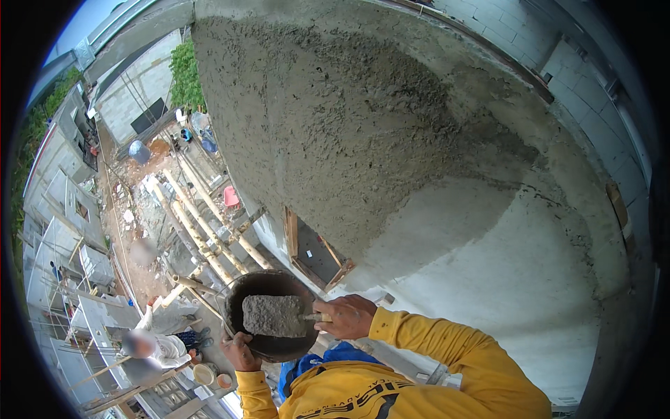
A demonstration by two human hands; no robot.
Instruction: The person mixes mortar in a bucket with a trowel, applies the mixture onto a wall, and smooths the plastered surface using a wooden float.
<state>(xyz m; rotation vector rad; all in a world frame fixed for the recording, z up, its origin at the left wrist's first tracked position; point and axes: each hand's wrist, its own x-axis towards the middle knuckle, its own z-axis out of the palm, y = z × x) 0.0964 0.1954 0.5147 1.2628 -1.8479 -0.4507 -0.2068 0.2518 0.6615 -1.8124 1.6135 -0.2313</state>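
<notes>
In my left hand (241, 351) is the rim of a round dark bucket (283, 348), held in front of my body with the fingers closed on its near left edge. My right hand (347, 315) grips the short handle of a trowel (317, 318) at the bucket's right side. A thick rectangular load of grey mortar (273, 315) covers the trowel blade, over the bucket's mouth. How much mortar lies deeper in the bucket is hidden. Ahead stands a wall (328, 119) with rough wet plaster on its upper part and a smoother, paler surface lower right.
Bamboo poles (202, 220) of a scaffold run below on the left. A wooden-framed opening (314, 255) sits at the wall's lower left. Another person (167, 349) is lower left, near small buckets (204, 374). A red plastic item (231, 196) lies on the rubble-strewn ground.
</notes>
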